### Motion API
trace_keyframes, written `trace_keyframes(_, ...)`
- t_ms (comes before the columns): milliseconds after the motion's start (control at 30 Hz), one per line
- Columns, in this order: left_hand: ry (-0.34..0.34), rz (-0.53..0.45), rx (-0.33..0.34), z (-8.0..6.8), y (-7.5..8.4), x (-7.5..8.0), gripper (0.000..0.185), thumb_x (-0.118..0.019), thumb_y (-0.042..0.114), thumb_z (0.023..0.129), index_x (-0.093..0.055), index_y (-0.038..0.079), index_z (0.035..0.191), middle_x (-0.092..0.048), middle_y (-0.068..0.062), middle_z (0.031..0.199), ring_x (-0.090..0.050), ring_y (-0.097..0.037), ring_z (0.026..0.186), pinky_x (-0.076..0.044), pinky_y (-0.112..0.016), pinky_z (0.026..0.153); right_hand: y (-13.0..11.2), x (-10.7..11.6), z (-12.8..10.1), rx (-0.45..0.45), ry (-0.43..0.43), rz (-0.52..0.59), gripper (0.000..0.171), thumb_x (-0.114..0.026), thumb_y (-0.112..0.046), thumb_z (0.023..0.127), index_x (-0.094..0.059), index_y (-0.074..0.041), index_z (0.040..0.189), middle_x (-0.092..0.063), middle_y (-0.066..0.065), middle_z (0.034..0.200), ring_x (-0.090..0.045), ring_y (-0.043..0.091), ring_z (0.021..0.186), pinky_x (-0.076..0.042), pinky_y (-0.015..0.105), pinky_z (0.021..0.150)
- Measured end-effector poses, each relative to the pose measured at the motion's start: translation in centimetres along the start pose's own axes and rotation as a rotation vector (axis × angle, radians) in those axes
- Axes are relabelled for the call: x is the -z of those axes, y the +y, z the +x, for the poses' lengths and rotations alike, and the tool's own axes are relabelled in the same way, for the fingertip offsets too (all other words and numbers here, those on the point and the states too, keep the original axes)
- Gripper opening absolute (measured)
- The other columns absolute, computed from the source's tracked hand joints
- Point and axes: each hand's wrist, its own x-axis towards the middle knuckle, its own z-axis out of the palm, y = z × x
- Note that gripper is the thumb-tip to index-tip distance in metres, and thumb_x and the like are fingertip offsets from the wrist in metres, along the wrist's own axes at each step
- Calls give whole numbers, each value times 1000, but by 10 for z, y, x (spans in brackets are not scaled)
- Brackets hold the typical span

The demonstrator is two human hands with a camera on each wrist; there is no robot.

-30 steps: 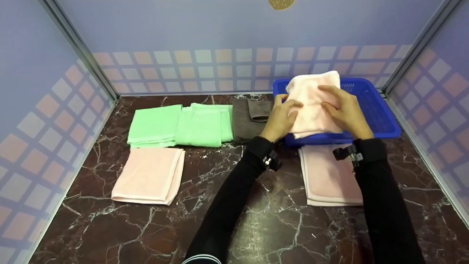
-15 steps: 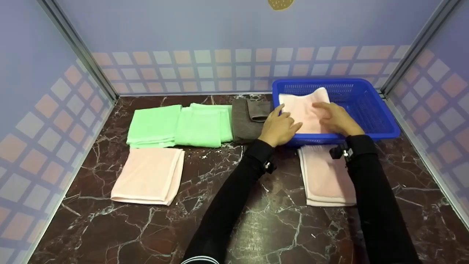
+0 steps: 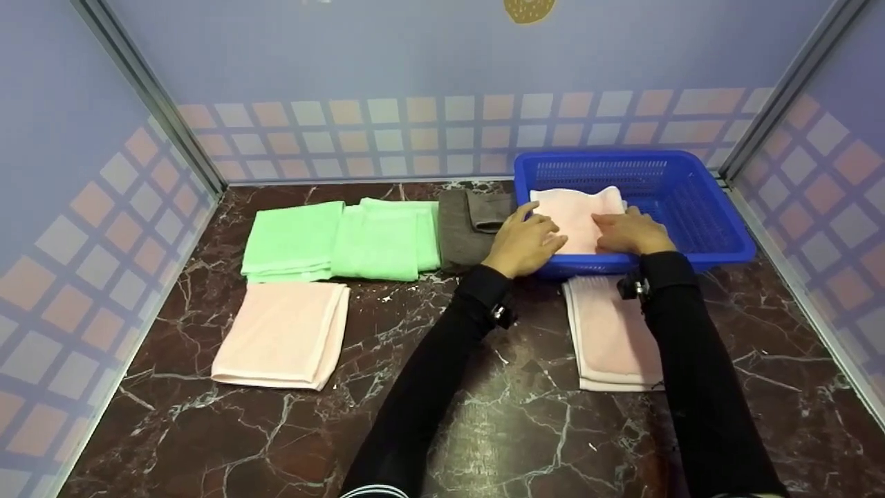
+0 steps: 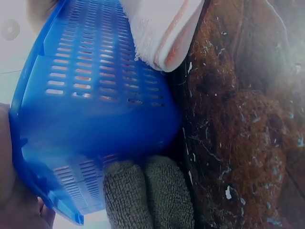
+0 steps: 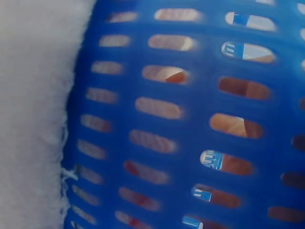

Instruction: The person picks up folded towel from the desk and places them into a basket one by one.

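Note:
In the head view, a folded pink towel (image 3: 570,218) lies inside the left part of a blue plastic basket (image 3: 698,200). My left hand (image 3: 523,242) is over the basket's left front corner, its fingers spread and reaching to the towel's left edge. The right hand (image 3: 632,232) is inside the basket, fingers touching the towel's right side; its fingertips are partly hidden. The left wrist view shows the basket's perforated wall (image 4: 95,124) from outside, with part of the left hand (image 4: 7,162) by the rim. Slotted wall (image 5: 181,124) fills most of the right wrist view.
Another folded pink towel (image 3: 615,339) lies before the basket, partly under the right forearm. Left of the basket are a folded grey towel (image 3: 460,232) and folded green towels (image 3: 294,238). A pink towel (image 3: 280,335) lies at front left. Patterned panels (image 3: 401,55) enclose the marbled tabletop (image 3: 290,443).
Both hands have lowered the pink towel from above the basket down into it. The right hand has moved deeper in; the left has settled at the basket's left front corner.

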Motion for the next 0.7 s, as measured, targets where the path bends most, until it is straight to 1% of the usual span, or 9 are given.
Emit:
trace_keyframes(133, 44, -97, -9, -3, -8, 1, 44, -48, 44, 108, -63, 19, 142, -41, 1, 165, -27, -19, 157, -28, -40, 127, -1, 0, 0, 2, 53, -12, 79, -58, -31, 87, -37, -16, 161, -32, 35, 160, -32, 59, 143, -40, 76, 104)
trace_keyframes(200, 102, -162, -5, -4, -15, 0, 47, -49, 41, 108, -57, 17, 148, -35, 0, 168, -30, -21, 155, -30, -42, 126, -1, -1, -1, -5, 112, -7, 78, -59, -29, 85, -40, -17, 160, -38, 32, 159, -36, 55, 142, -42, 74, 102)
trace_keyframes(233, 139, -199, 4, -5, -20, 0, 48, -50, 40, 108, -54, 16, 150, -37, -1, 167, -32, -22, 154, -30, -43, 126, -1, -2, -2, -8, 157, 0, 77, -59, -28, 84, -42, -17, 159, -41, 31, 157, -39, 54, 141, -43, 73, 102)
trace_keyframes(333, 254, -288, 69, -12, -41, -2, 49, -53, 33, 108, -50, 11, 151, -49, -7, 157, -47, -25, 142, -39, -42, 120, -1, -8, -5, 5, 352, 22, 61, -57, -29, 93, -52, -15, 152, -51, 33, 147, -51, 56, 129, -45, 74, 95)
trace_keyframes(400, 298, -276, 141, -20, -57, -4, 43, -57, 28, 106, -53, 10, 145, -57, -10, 146, -54, -27, 133, -45, -42, 114, -2, -12, -6, 43, 503, 25, 51, -58, -29, 96, -61, -12, 143, -58, 34, 136, -58, 58, 116, -46, 72, 90)
trace_keyframes(467, 281, -217, 222, -29, -71, -5, 40, -60, 26, 105, -56, 9, 140, -59, -10, 140, -57, -28, 128, -48, -42, 109, -4, -15, -6, 95, 654, 19, 40, -62, -26, 96, -70, -8, 131, -66, 32, 123, -64, 58, 103, -48, 70, 83)
trace_keyframes(567, 182, -126, 300, -41, -86, -7, 43, -60, 30, 105, -56, 14, 144, -57, -10, 145, -51, -30, 137, -42, -48, 115, -7, -17, -9, 161, 797, 32, 30, -66, -19, 90, -77, -5, 114, -73, 25, 105, -68, 51, 88, -50, 64, 74)
trace_keyframes(633, 114, -118, 323, -45, -92, -9, 52, -57, 35, 106, -48, 16, 154, -52, -9, 154, -45, -31, 144, -37, -51, 120, -11, -19, -13, 193, 844, 64, 24, -65, -17, 91, -79, -5, 107, -76, 19, 97, -70, 44, 83, -51, 60, 70)
trace_keyframes(700, 77, -137, 342, -48, -95, -10, 62, -55, 37, 107, -35, 16, 162, -47, -10, 159, -40, -31, 149, -35, -52, 122, -16, -22, -18, 222, 852, 104, 22, -64, -19, 94, -80, -7, 102, -76, 15, 92, -71, 37, 79, -51, 57, 67)
